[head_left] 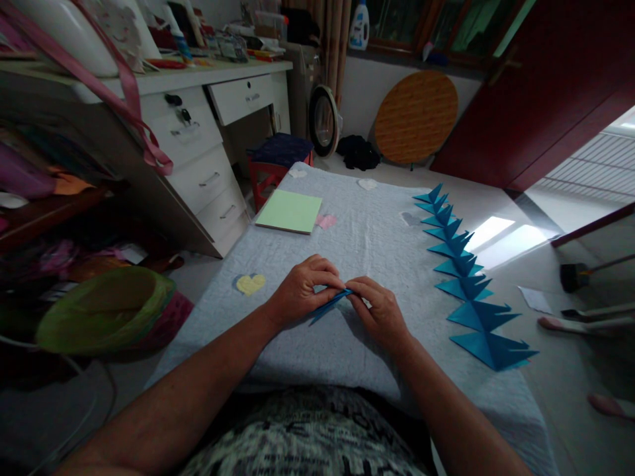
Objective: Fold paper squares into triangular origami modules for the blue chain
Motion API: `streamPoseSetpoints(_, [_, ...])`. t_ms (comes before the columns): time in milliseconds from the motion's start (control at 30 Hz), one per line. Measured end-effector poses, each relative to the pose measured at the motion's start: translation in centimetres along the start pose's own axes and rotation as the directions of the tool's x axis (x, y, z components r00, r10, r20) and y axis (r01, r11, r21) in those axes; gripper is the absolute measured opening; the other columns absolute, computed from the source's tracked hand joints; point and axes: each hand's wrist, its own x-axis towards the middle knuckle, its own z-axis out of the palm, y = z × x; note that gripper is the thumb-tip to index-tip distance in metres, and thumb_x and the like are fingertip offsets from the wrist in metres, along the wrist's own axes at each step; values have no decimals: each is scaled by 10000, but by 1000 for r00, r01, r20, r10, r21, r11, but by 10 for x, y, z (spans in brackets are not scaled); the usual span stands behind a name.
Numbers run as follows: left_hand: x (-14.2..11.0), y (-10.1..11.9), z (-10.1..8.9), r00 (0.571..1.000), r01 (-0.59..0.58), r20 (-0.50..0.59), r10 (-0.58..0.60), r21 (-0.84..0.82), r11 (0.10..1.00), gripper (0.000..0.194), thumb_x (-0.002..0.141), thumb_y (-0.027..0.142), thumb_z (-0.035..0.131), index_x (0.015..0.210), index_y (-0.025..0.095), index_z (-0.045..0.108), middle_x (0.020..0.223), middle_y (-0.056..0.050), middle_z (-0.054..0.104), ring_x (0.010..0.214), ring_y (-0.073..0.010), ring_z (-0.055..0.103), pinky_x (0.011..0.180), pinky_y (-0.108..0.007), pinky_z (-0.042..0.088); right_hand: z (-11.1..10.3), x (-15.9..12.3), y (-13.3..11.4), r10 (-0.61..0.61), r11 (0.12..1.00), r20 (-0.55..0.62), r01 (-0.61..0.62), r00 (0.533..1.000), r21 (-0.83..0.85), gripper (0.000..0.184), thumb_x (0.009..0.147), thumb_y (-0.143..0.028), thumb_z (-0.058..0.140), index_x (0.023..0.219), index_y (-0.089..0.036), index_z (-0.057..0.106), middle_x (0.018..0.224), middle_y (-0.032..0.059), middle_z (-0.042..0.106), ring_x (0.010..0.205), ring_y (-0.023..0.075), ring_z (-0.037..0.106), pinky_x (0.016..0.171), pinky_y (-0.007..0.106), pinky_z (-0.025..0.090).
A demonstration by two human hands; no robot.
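Head view: left hand (306,288) and right hand (380,311) pinching blue paper (329,306), we're likely creasing by the table's (387,248) near edge, next needing pressure.

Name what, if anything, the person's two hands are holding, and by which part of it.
A folded blue paper: the left hand and the right hand pinch it towards its right-hand end, while its lower-left tip sticks out free.
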Motion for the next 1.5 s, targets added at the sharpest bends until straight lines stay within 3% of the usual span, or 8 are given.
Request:
streamPoseSetpoints(267, [0,-1,-1,1000,-6,8,6,-15,1000,120,898,308,686,902,239,785,865,-45,706,861,-184,607,817,-334,476,0,0,0,-6,1000,49,6,999,-7,216,978,-160,524,1125,-205,675,965,81,706,858,181,685,760,303,571])
streamPoseSetpoints(533, [1,-1,-1,1000,13,14,-13,-10,1000,83,871,268,710,885,252,791,843,-39,716,864,-191,595,835,-350,475,0,1,-2,-10,1000,72,9,997,17,266,974,-152,514,1180,-214,671,982,82,707,872,189,679,775,314,563])
streamPoseSetpoints(767, [-1,-4,-4,996,-60,59,61,-8,998,141,892,297,704,1008,305,784,918,-35,693,908,-185,577,839,-330,480,-1,2,-4,-14,999,149,9,989,32,279,980,-151,481,1186,-221,655,985,74,702,901,190,667,800,319,546])
streamPoseSetpoints(1167, [0,1,-1,992,-125,37,124,18,992,106,897,210,678,944,238,768,871,-46,709,882,-191,576,822,-331,474,-3,4,-6,16,998,190,-28,982,62,212,977,-178,495,1110,-195,659,974,79,693,895,193,653,799,320,529])
streamPoseSetpoints(1500, [1,2,2,995,-101,17,101,21,995,70,887,130,656,862,180,698,818,-22,674,832,-157,597,782,-287,470,-1,3,-3,-10,996,112,1,994,84,200,982,-193,507,1110,-200,661,922,69,671,830,176,651,742,288,520])
